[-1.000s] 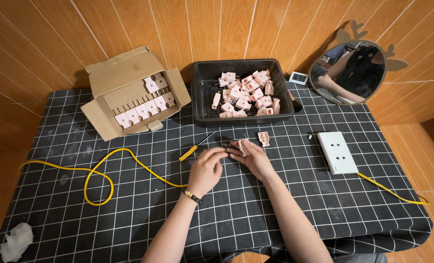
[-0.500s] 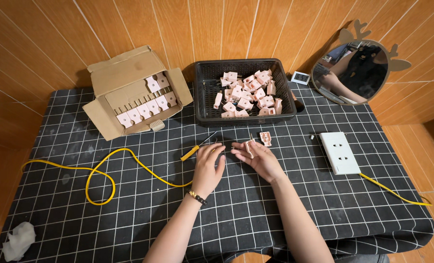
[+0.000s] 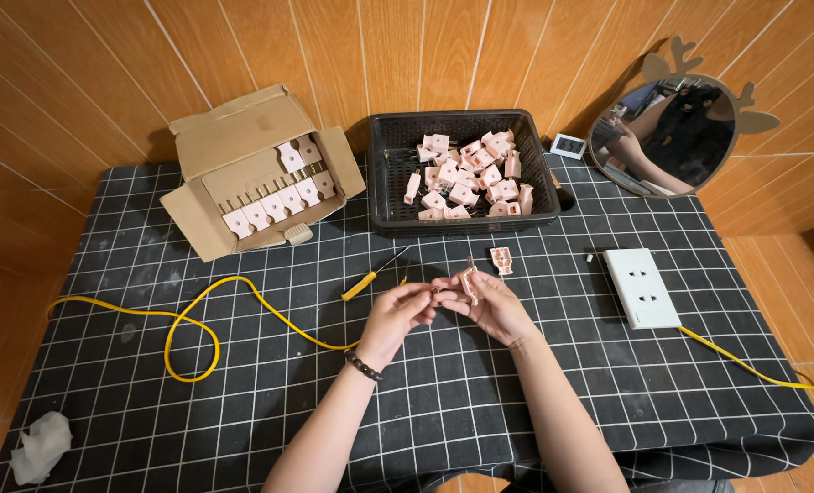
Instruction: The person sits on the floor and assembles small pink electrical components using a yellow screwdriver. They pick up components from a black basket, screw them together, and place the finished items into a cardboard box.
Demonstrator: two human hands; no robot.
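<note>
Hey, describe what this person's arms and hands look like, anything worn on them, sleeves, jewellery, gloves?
Both forearms are bare, with no sleeves in view. The left hand has no glove; its wrist carries a dark beaded bracelet. The right hand is also ungloved, and no watch or bracelet shows on that wrist. Whether any finger bears a ring is too small to tell.
</note>
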